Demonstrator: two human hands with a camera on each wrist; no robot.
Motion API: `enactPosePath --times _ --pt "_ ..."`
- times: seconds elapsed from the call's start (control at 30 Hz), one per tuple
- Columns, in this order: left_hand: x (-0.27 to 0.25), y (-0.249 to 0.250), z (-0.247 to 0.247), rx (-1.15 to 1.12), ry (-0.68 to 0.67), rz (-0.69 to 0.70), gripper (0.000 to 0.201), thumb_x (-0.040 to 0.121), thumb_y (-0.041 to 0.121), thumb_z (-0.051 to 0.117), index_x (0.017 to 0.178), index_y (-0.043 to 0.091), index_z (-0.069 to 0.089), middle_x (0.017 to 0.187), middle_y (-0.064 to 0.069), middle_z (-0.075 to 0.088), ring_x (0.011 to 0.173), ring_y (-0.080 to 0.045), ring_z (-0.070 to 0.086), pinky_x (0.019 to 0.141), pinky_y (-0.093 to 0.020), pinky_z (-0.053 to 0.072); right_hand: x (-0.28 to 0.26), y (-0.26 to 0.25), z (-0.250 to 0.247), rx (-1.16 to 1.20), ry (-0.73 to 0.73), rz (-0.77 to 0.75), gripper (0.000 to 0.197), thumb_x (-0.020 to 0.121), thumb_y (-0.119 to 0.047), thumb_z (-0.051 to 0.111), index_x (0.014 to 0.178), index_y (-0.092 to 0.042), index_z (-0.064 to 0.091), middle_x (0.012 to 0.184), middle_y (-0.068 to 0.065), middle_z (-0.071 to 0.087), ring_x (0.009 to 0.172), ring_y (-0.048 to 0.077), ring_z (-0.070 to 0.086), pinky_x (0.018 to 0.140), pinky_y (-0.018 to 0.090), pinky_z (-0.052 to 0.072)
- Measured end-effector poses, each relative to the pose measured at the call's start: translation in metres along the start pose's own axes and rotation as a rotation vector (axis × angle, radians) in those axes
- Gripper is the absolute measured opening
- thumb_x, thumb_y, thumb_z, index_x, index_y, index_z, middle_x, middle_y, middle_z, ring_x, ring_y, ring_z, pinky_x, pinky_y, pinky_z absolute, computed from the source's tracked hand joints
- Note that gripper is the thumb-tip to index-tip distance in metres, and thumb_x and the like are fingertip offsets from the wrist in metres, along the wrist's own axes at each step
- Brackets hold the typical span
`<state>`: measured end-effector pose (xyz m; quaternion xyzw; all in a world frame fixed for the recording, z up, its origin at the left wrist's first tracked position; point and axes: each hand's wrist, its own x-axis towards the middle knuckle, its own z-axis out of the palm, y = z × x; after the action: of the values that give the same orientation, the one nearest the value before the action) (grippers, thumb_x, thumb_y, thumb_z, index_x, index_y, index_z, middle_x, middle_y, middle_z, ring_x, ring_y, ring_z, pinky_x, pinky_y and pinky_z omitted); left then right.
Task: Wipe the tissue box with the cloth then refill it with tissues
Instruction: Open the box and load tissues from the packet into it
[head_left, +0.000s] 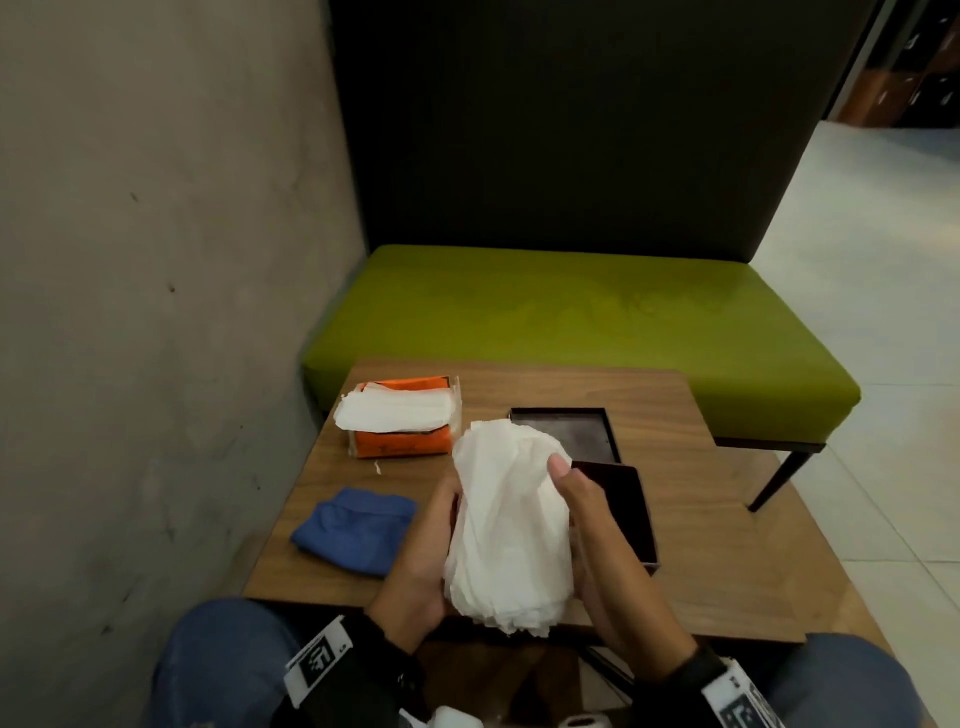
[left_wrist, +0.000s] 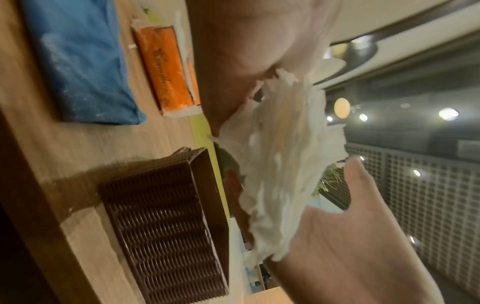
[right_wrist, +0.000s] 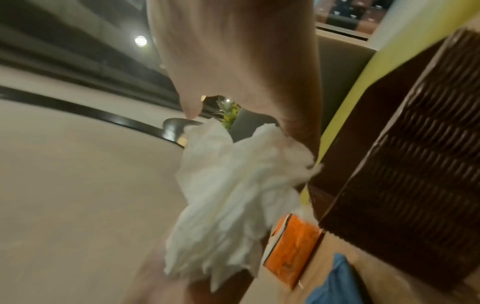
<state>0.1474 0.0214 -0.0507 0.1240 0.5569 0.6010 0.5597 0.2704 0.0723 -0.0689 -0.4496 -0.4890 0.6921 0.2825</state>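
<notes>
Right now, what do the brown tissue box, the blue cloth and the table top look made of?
Brown tissue box: woven wicker or moulded plastic, can't tell which; ribbed weave pattern, slight sheen. Blue cloth: soft fabric, matte, folded with creases and pale smudges. Table top: wood or wood-look laminate, visible grain, satin finish.

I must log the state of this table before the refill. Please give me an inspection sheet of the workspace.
Surface: wooden table, one paper scrap near the orange pack.
Job's things: brown tissue box open and empty; its lid flat behind it; blue cloth lying set aside; tissue stack held above the table; orange tissue pack torn open.
Clutter: nothing seen.
Hands: left hand and right hand both grip the tissue stack.
Cables: nothing seen.
Surroundings: green bench, concrete wall, tiled floor.
</notes>
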Motion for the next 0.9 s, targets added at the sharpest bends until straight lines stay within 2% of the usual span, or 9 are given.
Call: enactPosePath --times 0.07,0.2,0.37,0.4,0.47,0.53,0.67,0.73,0.9 --pt "-0.002 0.001 0.002 0.066 -0.017 0.048 0.032 0.099 0.031 0.037 0.11 0.012 0.06 0.096 -0.009 0.07 0.082 -0.021 0.066 0.072 -0.035 0.051 -0.002 0.001 0.001 -0.005 -0.005 -0.028 0.095 0.057 -0.076 0.069 0.138 -0.036 0.04 0.131 -0.01 0.056 0.114 0.012 0.059 0.097 0.044 0.051" --pt "-0.004 -0.003 0.001 0.087 0.006 0.12 0.033 0.101 0.035 0.028 0.091 0.019 0.056 0.085 0.003 0.061 0.074 -0.01 0.059 0.062 -0.025 0.046 -0.001 0.0 -0.002 0.051 0.05 0.008 0.046 0.09 -0.034 0.056 0.135 -0.032 0.045 0.123 -0.009 0.057 0.107 0.012 0.057 0.086 0.039 0.053" --pt "0.001 -0.008 0.0 -0.039 -0.08 0.1 0.04 0.098 0.043 0.025 0.095 0.022 0.059 0.069 0.004 0.074 0.061 -0.008 0.07 0.046 -0.018 0.051 -0.001 0.003 -0.007 0.087 0.067 -0.001 0.045 0.087 -0.012 0.045 0.126 -0.031 0.055 0.124 -0.005 0.059 0.112 0.019 0.056 0.09 0.045 0.052" --pt "0.002 -0.009 -0.002 -0.04 -0.077 0.078 0.035 0.098 0.041 0.029 0.095 0.021 0.058 0.066 0.003 0.073 0.06 -0.008 0.07 0.046 -0.019 0.052 -0.001 0.003 -0.007 0.131 0.071 -0.002 0.044 0.087 -0.009 0.043 0.123 -0.028 0.059 0.122 -0.003 0.062 0.112 0.021 0.057 0.088 0.044 0.053" --pt "0.002 -0.012 -0.006 0.017 -0.059 0.042 0.025 0.094 0.033 0.043 0.106 0.017 0.057 0.08 -0.003 0.075 0.079 -0.016 0.07 0.065 -0.028 0.055 -0.003 0.001 -0.008 0.18 0.064 -0.009 0.042 0.087 -0.005 0.04 0.118 -0.022 0.063 0.118 0.0 0.065 0.109 0.023 0.06 0.082 0.04 0.053" --pt "0.004 -0.015 -0.008 0.147 -0.008 0.079 0.024 0.091 0.023 0.051 0.114 0.017 0.054 0.099 -0.005 0.068 0.092 -0.021 0.064 0.073 -0.034 0.051 -0.005 0.0 -0.008 0.122 0.046 -0.028 0.037 0.087 -0.005 0.042 0.113 -0.021 0.064 0.115 0.001 0.067 0.106 0.023 0.061 0.079 0.038 0.053" --pt "0.006 -0.014 -0.006 0.376 -0.01 0.225 0.031 0.088 0.026 0.061 0.115 0.03 0.047 0.105 0.008 0.062 0.093 -0.008 0.061 0.067 -0.02 0.049 -0.006 0.003 -0.006 -0.008 0.022 -0.073 0.047 0.072 -0.027 0.058 0.119 -0.03 0.059 0.113 -0.006 0.068 0.104 0.016 0.065 0.085 0.039 0.057" --pt "0.006 -0.015 -0.005 0.442 -0.014 0.247 0.037 0.083 0.03 0.065 0.114 0.032 0.045 0.1 0.015 0.059 0.089 -0.002 0.058 0.064 -0.015 0.046 -0.006 0.004 -0.005 -0.018 0.018 -0.089 0.054 0.068 -0.034 0.062 0.122 -0.034 0.056 0.114 -0.008 0.068 0.104 0.015 0.066 0.089 0.042 0.056" --pt "0.007 -0.011 -0.007 0.533 -0.018 0.251 0.02 0.084 0.029 0.065 0.088 0.038 0.048 0.086 0.016 0.058 0.078 0.001 0.057 0.056 -0.013 0.045 -0.005 0.007 -0.008 -0.06 -0.004 -0.101 0.087 0.053 -0.057 0.077 0.131 -0.037 0.045 0.122 -0.01 0.062 0.109 0.012 0.064 0.091 0.043 0.056"
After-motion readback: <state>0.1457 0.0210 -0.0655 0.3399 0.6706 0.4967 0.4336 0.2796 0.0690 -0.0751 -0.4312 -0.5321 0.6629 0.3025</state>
